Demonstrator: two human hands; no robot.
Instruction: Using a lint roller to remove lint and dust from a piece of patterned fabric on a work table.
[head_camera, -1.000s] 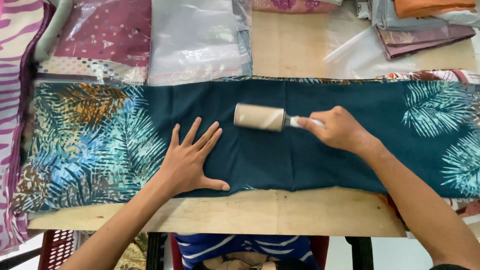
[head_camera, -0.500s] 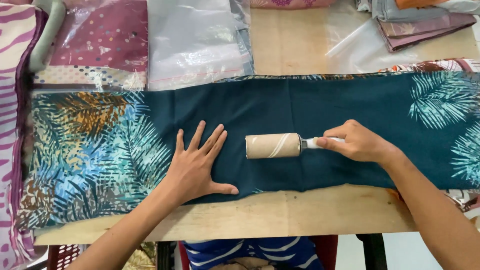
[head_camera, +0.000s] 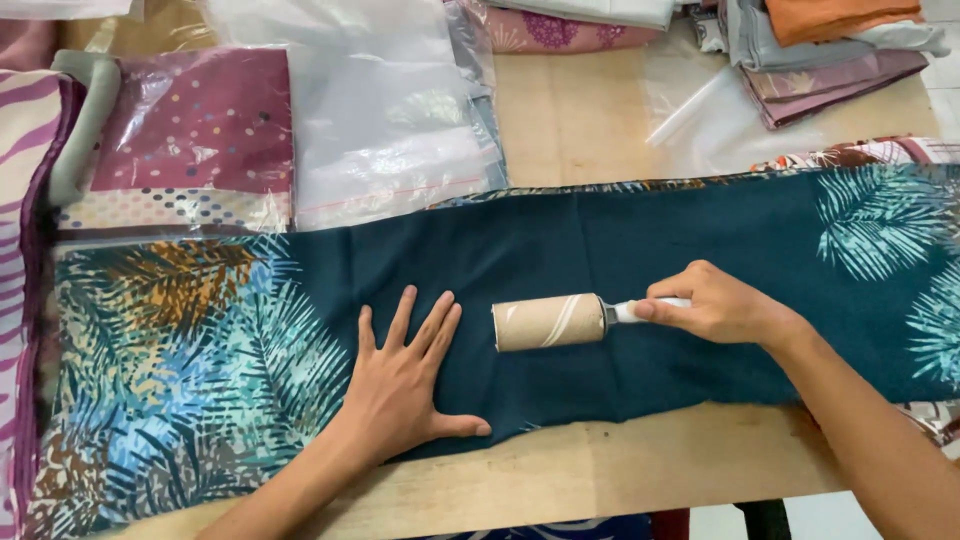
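Observation:
A long dark teal cloth (head_camera: 620, 250) with palm-leaf prints at both ends lies flat across a wooden table (head_camera: 620, 465). My left hand (head_camera: 405, 385) rests flat on the cloth, fingers spread, near its front edge. My right hand (head_camera: 715, 305) grips the white handle of a lint roller (head_camera: 550, 320). The roller's tan barrel lies on the plain teal part of the cloth, just right of my left fingertips.
Folded fabrics in clear plastic bags (head_camera: 380, 120) lie at the back left, a dotted maroon one (head_camera: 195, 130) among them. A striped pink cloth (head_camera: 25, 170) lines the left edge. A stack of folded fabrics (head_camera: 830, 50) sits at the back right.
The lint roller and my right hand have moved down the cloth toward its front edge and slightly right. My left hand has stayed pressed flat on the cloth.

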